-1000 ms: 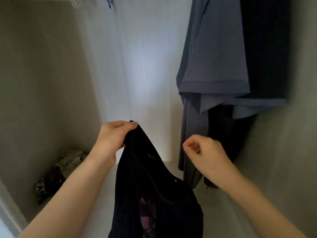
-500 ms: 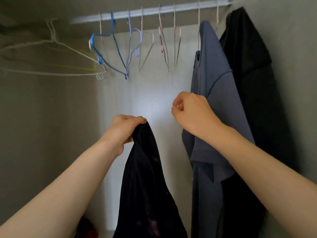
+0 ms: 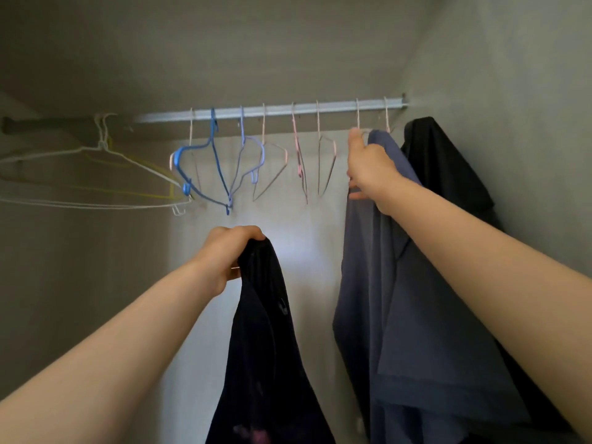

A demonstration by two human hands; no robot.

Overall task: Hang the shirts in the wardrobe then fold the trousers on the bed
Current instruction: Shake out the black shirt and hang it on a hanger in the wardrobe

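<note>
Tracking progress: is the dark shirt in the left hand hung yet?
Not hung: the dark shirt dangles from the left hand, below the rail, on no hanger.

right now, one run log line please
step: hang shirts | left hand: grips dark shirt | right hand: touches blue shirt below rail

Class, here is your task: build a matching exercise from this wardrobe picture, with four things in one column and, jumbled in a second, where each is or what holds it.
1 dark navy shirt
2 grey-blue shirt
3 black shirt
4 bright blue hanger

A hangs empty on the rail
B gripped by the left hand
C hangs furthest right
D right hand is at its shoulder

Pairs: 1-B, 2-D, 3-C, 4-A
</note>
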